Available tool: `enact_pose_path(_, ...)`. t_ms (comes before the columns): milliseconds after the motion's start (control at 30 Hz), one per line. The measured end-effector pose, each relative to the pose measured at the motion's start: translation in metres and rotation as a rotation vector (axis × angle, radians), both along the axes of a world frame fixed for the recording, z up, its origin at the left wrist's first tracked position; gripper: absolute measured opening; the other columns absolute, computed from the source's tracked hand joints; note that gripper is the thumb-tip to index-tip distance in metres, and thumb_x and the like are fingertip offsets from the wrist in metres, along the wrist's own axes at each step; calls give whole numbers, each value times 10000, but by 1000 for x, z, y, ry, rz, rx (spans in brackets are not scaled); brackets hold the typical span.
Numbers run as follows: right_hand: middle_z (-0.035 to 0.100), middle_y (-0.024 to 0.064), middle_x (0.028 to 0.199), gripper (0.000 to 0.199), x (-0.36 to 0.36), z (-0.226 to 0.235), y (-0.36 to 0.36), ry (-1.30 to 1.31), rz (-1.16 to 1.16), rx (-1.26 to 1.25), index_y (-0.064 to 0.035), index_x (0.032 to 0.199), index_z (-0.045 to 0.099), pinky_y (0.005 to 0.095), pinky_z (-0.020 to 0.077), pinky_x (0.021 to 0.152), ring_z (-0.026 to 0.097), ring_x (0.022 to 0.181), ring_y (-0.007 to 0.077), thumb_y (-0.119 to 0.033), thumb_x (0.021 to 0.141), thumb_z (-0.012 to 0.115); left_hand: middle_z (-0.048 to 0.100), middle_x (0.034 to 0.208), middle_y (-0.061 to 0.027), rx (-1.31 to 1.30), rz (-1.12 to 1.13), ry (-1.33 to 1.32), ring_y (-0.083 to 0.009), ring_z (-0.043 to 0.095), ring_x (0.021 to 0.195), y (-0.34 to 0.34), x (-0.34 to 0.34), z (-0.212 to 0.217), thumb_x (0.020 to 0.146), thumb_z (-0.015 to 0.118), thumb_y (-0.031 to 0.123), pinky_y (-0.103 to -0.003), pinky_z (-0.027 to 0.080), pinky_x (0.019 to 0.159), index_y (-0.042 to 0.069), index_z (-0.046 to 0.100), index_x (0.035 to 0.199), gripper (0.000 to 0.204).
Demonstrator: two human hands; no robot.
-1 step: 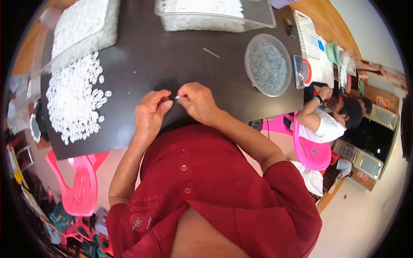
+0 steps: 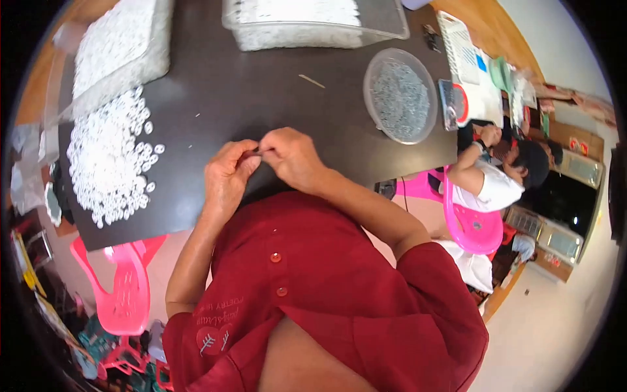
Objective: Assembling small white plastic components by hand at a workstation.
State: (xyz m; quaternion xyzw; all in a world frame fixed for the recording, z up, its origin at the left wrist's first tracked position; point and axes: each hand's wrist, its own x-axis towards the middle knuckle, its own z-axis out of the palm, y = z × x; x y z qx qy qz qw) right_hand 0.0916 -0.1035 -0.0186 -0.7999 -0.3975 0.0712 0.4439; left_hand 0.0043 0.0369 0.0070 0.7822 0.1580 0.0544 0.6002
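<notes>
My left hand (image 2: 226,173) and my right hand (image 2: 292,157) meet over the near edge of the dark table, fingertips almost touching. Each has thumb and forefinger pinched together. A tiny pale piece shows at the right fingertips; what the left fingers hold is too small and covered to make out. Off to the left lies a heap of small white oval pieces with holes (image 2: 108,157). A round clear tub (image 2: 369,98) full of thin, shiny, pin-like metal bits (image 2: 400,98) stands at the right.
Two clear bins of white pieces stand at the back, one far left (image 2: 160,52), one centre (image 2: 385,29). A thin stick (image 2: 311,81) lies mid-table. On the right are a phone (image 2: 448,104) and a seated person (image 2: 486,186). A pink chair (image 2: 124,287) stands at left.
My right hand has come closer to the left, so the gap between the fingertips has narrowed. The small white piece at the right fingertips is now mostly covered. The view has shifted slightly.
</notes>
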Motion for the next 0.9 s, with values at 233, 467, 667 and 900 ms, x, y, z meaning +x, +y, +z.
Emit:
enact_pose_path(233, 569, 111, 742, 98, 0, 33, -14, 142, -63, 83, -46, 802, 566, 372, 438, 633, 548, 712, 282, -13, 725, 616, 609, 794, -8, -497, 22, 165, -62, 512, 669, -15, 12, -2, 809, 638, 51, -195, 409, 616, -3, 638, 904, 110)
enact_pose_path(467, 599, 40, 751, 113, 5, 24, -43, 643, -222, 133, -13, 861, 585, 260, 450, 623, 555, 685, 111, 11, 753, 610, 578, 799, 7, -380, 48, 17, -74, 496, 675, -53, 20, -2, 813, 641, 48, -209, 420, 619, 3, 636, 907, 104)
enact_pose_path(667, 630, 99, 832, 106, 80, 33, -115, -119, -434, -112, -32, 843, 650, 305, 473, 710, 607, 773, 217, -61, 743, 634, 585, 802, 8, -65, -22, 3, -60, 508, 715, -64, 22, 0, 815, 629, 36, -186, 405, 650, 18, 648, 907, 96)
enact_pose_path(900, 578, 131, 718, 81, 152, -14, -164, -282, -482, -280, -88, 772, 643, 423, 446, 640, 560, 731, 327, -75, 700, 610, 589, 715, -6, -383, 89, 211, -57, 510, 594, -70, 21, 1, 838, 623, 105, -183, 396, 525, 48, 642, 914, 97)
